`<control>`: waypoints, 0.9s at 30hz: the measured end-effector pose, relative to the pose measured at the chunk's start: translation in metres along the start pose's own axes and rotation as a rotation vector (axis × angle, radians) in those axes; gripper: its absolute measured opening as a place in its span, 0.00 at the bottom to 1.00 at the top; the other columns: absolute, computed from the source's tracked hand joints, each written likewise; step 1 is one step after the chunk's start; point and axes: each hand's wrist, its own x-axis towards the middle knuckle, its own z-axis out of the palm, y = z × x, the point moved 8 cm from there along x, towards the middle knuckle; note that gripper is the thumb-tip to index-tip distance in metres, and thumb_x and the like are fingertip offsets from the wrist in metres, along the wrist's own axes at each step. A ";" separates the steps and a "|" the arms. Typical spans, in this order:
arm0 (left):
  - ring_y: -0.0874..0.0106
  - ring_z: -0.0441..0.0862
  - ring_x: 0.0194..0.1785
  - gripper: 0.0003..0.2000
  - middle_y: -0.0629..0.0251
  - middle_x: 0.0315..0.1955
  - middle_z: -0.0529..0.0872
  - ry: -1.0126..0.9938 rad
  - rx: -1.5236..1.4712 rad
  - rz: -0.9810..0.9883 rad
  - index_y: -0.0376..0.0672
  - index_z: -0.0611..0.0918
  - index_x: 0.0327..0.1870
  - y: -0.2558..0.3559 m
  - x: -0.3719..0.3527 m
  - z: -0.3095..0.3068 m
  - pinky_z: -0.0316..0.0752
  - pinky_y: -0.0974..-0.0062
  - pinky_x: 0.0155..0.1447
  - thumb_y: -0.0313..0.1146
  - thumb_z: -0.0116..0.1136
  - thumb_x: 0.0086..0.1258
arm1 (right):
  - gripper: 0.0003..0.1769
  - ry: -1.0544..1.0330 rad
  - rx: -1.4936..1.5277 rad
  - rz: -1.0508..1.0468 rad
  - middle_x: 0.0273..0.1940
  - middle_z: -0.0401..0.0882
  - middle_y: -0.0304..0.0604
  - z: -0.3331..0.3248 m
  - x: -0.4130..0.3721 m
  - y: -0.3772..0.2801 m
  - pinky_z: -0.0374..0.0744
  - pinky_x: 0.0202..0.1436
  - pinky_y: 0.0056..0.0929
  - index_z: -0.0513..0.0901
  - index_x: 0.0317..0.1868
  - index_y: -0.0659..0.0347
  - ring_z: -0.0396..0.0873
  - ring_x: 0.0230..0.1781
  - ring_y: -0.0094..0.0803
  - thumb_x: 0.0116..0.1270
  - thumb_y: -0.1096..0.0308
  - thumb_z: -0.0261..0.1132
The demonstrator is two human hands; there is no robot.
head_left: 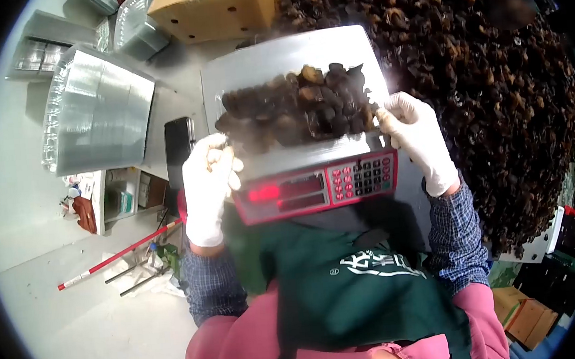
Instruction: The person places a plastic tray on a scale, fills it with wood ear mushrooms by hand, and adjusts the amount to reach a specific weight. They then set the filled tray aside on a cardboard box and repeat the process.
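Dark pieces (295, 108) lie between your hands: your right hand (415, 129) at their right end, your left hand (209, 185), fingers curled, near their left. Whether either grips: cannot tell. Scale (284, 53) beneath; larger heap (476, 83) beyond your right hand.

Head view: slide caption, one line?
Gloved hands, left and right, flank dark pieces at a digital scale, beside a larger dark heap.

A pale floor (112, 348) is spreading across the lower left, catching bright light. Near the desk (189, 86), a white shelf (103, 202) is holding small items — a brown carton (528, 319) is sitting lower right.
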 end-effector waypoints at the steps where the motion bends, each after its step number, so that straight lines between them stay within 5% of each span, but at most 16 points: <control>1: 0.86 0.75 0.20 0.12 0.67 0.29 0.87 0.006 -0.017 -0.014 0.37 0.80 0.61 0.004 0.000 0.002 0.63 0.87 0.22 0.28 0.59 0.81 | 0.08 -0.010 0.027 0.001 0.29 0.83 0.34 0.002 0.002 0.000 0.75 0.29 0.19 0.84 0.42 0.65 0.76 0.25 0.15 0.76 0.68 0.70; 3: 0.86 0.75 0.20 0.11 0.67 0.28 0.87 0.014 -0.017 0.011 0.38 0.80 0.60 0.006 0.003 -0.001 0.62 0.87 0.22 0.27 0.59 0.80 | 0.07 -0.014 0.087 -0.001 0.27 0.80 0.32 0.004 0.002 -0.011 0.74 0.28 0.19 0.81 0.37 0.62 0.74 0.24 0.14 0.75 0.70 0.67; 7: 0.85 0.74 0.18 0.10 0.66 0.27 0.88 0.011 -0.042 0.098 0.38 0.81 0.58 0.025 0.032 -0.019 0.63 0.87 0.21 0.26 0.58 0.79 | 0.03 -0.059 0.146 0.075 0.31 0.82 0.32 0.011 0.019 -0.038 0.72 0.28 0.17 0.81 0.44 0.59 0.73 0.23 0.13 0.77 0.69 0.65; 12: 0.87 0.72 0.20 0.08 0.71 0.27 0.86 0.084 -0.018 0.258 0.39 0.83 0.54 0.078 0.093 -0.039 0.62 0.87 0.22 0.28 0.59 0.79 | 0.05 -0.120 0.309 -0.184 0.32 0.83 0.35 0.027 0.087 -0.086 0.75 0.29 0.18 0.80 0.45 0.61 0.77 0.26 0.16 0.80 0.68 0.63; 20: 0.84 0.78 0.25 0.16 0.68 0.33 0.88 -0.004 -0.074 0.317 0.36 0.81 0.64 0.104 0.251 -0.079 0.69 0.85 0.28 0.33 0.59 0.82 | 0.07 -0.069 0.469 -0.211 0.30 0.87 0.44 0.073 0.236 -0.129 0.86 0.29 0.28 0.82 0.41 0.64 0.85 0.25 0.27 0.76 0.68 0.66; 24: 0.80 0.82 0.32 0.24 0.62 0.41 0.90 0.053 0.075 0.385 0.32 0.76 0.71 0.145 0.199 -0.085 0.76 0.82 0.35 0.32 0.63 0.79 | 0.05 -0.108 0.333 -0.344 0.34 0.89 0.50 0.080 0.287 -0.156 0.89 0.33 0.30 0.84 0.42 0.67 0.89 0.29 0.33 0.73 0.73 0.65; 25: 0.80 0.82 0.35 0.24 0.62 0.42 0.90 0.066 0.115 0.487 0.34 0.78 0.71 0.150 0.184 -0.092 0.78 0.81 0.38 0.31 0.65 0.77 | 0.04 -0.074 0.564 -0.185 0.36 0.90 0.48 0.082 0.299 -0.155 0.89 0.34 0.29 0.85 0.41 0.67 0.89 0.30 0.33 0.72 0.74 0.67; 27: 0.78 0.84 0.40 0.23 0.63 0.50 0.89 0.299 0.473 0.624 0.41 0.82 0.69 0.179 0.123 -0.111 0.82 0.79 0.49 0.26 0.68 0.73 | 0.07 -0.020 0.558 -0.118 0.39 0.90 0.49 0.082 0.322 -0.164 0.89 0.40 0.29 0.86 0.45 0.67 0.90 0.35 0.34 0.74 0.71 0.67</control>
